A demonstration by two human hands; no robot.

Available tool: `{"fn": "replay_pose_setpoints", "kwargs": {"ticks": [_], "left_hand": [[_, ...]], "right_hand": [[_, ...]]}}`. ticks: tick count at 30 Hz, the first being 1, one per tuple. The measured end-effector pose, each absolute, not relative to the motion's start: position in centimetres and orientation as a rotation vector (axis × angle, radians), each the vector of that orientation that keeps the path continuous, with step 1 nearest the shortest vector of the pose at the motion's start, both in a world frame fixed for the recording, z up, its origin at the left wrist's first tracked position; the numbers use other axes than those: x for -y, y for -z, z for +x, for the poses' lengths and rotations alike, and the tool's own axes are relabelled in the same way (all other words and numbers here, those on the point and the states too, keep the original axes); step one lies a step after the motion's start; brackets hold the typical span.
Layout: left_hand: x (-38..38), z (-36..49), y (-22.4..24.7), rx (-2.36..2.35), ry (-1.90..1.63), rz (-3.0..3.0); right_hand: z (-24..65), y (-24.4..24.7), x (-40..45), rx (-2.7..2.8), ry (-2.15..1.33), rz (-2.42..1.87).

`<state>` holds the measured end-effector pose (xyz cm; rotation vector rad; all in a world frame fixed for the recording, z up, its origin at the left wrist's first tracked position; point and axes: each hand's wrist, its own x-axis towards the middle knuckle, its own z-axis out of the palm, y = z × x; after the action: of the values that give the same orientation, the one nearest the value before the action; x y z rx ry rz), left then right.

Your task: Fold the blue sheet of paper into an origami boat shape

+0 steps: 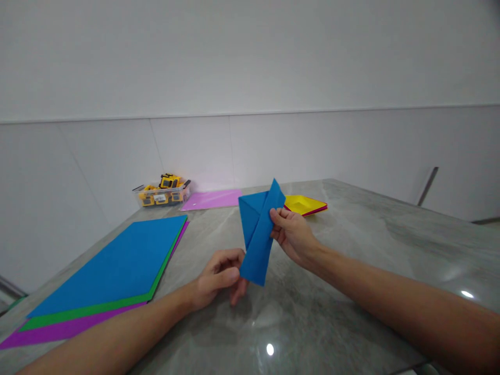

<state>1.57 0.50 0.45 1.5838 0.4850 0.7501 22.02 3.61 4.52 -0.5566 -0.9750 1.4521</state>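
While my right hand point(295, 235) pinches the blue folded paper point(258, 235) by its right edge, I have the piece raised upright and slightly tilted above the grey tabletop point(351, 291), near the middle of my view. On that side the thumb presses on the front face, and the other fingers curl in behind the edge, the lower ones bent towards the palm. My left hand point(219, 278) is at the paper's lower left corner, its fingers loosely bent and partly parted, the thumb tip right by the edge and a couple of fingertips showing below and behind the corner. From this one view I can't tell whether they touch the paper or grip it. The paper's narrow point sticks up above my right thumb, with a diagonal fold down the front. Farther back, just past my right hand, I see a yellow paper piece point(302, 203) with red edging beneath it. Left of both hands lies a large blue sheet point(121, 260) over a green sheet point(96, 310) and a purple sheet point(74, 327).
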Motion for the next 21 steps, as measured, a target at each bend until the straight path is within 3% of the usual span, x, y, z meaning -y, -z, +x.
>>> {"fn": "replay_pose_setpoints", "kwargs": {"ticks": [6, 14, 21], "left_hand": [[-0.2, 2.6, -0.7, -0.636, -0.591, 1.728], [0.7, 3.5, -0.5, -0.636, -0.781, 1.648], [0.1, 3.8, -0.8, -0.773, -0.923, 1.581]], "right_hand": [[22.9, -5.1, -4.4, 0.695, -1.326, -0.497], [19.8, -3.2, -0.8, 0.845, -1.575, -0.629], [20.3, -3.8, -0.8, 0.859, -1.653, -0.481]]}}
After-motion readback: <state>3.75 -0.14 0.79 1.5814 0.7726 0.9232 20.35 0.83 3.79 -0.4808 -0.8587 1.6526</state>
